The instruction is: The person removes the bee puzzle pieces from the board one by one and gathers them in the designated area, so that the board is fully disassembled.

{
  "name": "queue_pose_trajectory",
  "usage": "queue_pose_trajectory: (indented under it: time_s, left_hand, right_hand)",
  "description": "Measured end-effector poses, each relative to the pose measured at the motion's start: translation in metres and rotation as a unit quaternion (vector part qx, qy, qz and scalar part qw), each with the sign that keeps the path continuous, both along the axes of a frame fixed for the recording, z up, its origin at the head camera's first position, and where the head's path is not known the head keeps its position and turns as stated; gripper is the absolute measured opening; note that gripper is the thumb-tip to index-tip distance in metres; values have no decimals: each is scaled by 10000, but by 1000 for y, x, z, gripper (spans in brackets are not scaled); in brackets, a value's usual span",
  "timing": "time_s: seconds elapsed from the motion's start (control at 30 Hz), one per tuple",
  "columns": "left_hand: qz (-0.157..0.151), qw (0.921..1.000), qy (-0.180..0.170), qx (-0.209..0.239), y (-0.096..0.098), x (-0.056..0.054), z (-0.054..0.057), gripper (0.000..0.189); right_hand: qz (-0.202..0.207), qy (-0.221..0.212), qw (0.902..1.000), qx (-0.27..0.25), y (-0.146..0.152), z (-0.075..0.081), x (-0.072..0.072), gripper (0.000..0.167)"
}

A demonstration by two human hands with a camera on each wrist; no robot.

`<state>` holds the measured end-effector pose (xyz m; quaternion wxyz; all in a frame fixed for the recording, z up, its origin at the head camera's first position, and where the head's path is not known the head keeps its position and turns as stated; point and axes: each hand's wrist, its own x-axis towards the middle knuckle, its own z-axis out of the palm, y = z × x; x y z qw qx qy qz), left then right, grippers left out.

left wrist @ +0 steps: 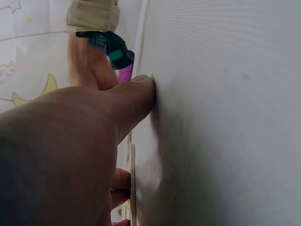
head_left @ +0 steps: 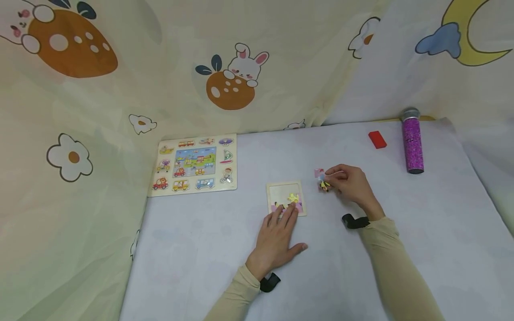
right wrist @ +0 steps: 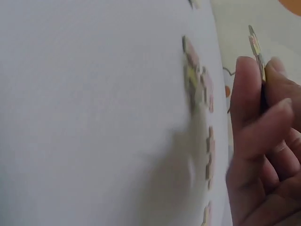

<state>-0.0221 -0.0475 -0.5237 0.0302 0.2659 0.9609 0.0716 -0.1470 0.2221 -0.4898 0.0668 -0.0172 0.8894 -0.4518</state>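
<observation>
In the head view my left hand [head_left: 275,243] lies with fingers extended, their tips on the lower edge of a small square wooden puzzle board [head_left: 304,198]. Along the bottom of that board sit pink and yellow pieces, including a yellow one [head_left: 293,197]; my fingertips hide part of them. My right hand [head_left: 353,187] is to the right of the board. Between its thumb and fingers it pinches a thin jigsaw piece [right wrist: 254,41], seen edge-on in the right wrist view. Several loose jigsaw pieces [right wrist: 210,157] lie on the table beside that hand, some blurred.
A larger vehicle puzzle board [head_left: 233,178] lies at the back left of the white table [head_left: 192,254]. At the back right are a red block [head_left: 377,139] and a glittery purple microphone [head_left: 412,145]. Printed cloth [head_left: 160,80] hangs behind.
</observation>
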Motion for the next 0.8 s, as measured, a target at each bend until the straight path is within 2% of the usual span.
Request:
queue_pose_trajectory:
  time_s: [0.23, 0.5, 0.8]
  left_hand:
    - [30, 10000, -32, 45, -1, 0, -2, 101]
    - [43, 9998, -107, 146, 0, 1, -3, 101]
    - [48, 9999, -83, 139, 0, 1, -1, 99]
  right_hand:
    - [-372, -36, 9990, -227, 23, -6, 8, 31]
    - [62, -453, 9988, -170, 49, -8, 14, 47]
    - [302, -118, 9991, 287, 56, -9, 14, 38]
